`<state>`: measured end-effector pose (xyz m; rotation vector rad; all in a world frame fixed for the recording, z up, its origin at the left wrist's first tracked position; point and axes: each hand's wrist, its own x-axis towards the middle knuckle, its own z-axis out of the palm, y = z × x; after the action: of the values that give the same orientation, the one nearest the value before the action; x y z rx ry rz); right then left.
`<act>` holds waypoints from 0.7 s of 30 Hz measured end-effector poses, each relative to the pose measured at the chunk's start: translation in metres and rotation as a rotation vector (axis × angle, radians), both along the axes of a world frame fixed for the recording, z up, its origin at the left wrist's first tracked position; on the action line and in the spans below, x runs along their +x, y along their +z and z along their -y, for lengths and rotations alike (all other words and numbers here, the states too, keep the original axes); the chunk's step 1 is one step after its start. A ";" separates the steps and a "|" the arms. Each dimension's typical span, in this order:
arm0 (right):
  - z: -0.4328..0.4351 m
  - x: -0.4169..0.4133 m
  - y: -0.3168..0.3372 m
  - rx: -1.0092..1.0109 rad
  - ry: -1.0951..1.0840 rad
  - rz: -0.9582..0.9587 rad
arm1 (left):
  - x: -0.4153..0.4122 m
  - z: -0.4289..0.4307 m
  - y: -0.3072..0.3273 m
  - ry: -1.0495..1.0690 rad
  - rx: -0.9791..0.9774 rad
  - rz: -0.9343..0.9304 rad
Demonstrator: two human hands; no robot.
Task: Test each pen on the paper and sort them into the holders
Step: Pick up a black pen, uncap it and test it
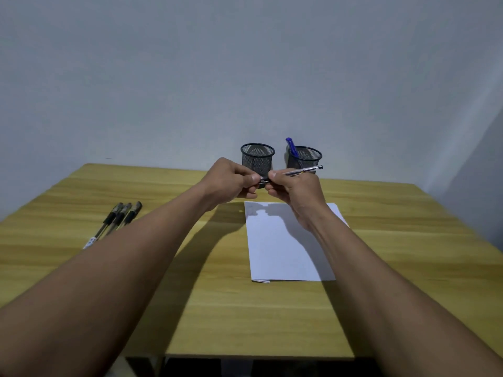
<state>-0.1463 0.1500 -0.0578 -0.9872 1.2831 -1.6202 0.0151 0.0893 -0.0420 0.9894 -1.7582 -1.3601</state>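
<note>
A clear-barrelled pen (300, 170) is pinched in both my hands' fingers (255, 177); one blue pen (291, 146) is sorted, three black-capped pens (117, 217) wait at nine o'clock.

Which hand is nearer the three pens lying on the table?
Left. The left hand is raised right of the three pens; the right hand is farther right, above the paper.

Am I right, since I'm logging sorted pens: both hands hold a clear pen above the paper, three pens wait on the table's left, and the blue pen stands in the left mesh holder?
Not quite. The head view shows the blue pen in the right mesh holder; the left mesh holder looks empty. The rest holds: left hand and right hand hold the clear pen above the paper, three pens at left.
</note>
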 end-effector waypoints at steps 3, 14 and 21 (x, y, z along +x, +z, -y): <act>0.005 0.004 -0.005 0.008 -0.041 0.018 | -0.002 0.005 -0.001 0.002 -0.011 0.035; 0.015 -0.013 -0.003 0.010 -0.194 0.237 | 0.015 0.041 -0.010 0.183 -0.262 0.231; 0.005 -0.003 -0.030 0.082 -0.139 0.017 | -0.005 0.041 -0.035 0.256 -0.333 0.380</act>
<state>-0.1489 0.1453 -0.0881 -0.8488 1.4225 -1.6622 0.0103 0.0488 -0.0765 1.2869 -1.9669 -0.7228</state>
